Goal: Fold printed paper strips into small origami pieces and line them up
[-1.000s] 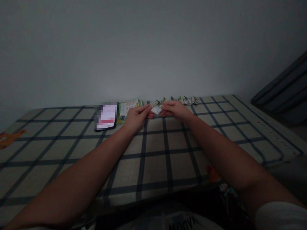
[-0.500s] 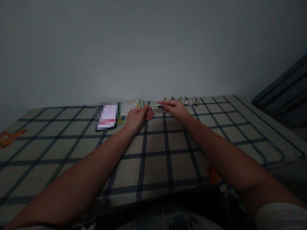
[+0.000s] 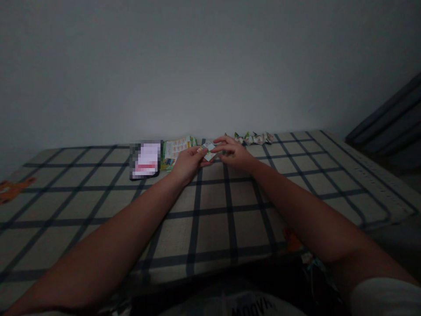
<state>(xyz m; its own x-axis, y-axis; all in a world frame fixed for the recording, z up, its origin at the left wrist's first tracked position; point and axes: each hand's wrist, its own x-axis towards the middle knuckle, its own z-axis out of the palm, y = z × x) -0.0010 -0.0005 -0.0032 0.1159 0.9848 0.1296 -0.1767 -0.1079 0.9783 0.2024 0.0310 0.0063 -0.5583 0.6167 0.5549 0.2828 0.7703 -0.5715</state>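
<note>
Folded paper (image 3: 211,155): centre of frame | your left hand (image 3: 188,163): pinches it, thumb on top, apparently to steady it | your right hand (image 3: 238,155): fingers apart at its right edge, contact unclear

Your left hand (image 3: 188,163) covers part of the paper (image 3: 209,153) and of the booklet (image 3: 177,147); their print is too small to read. Pixel blocks mask the phone (image 3: 147,159). Your right hand (image 3: 236,154) partly hides the folded pieces (image 3: 259,139). The left edge cuts off an orange patch (image 3: 16,189).
</note>
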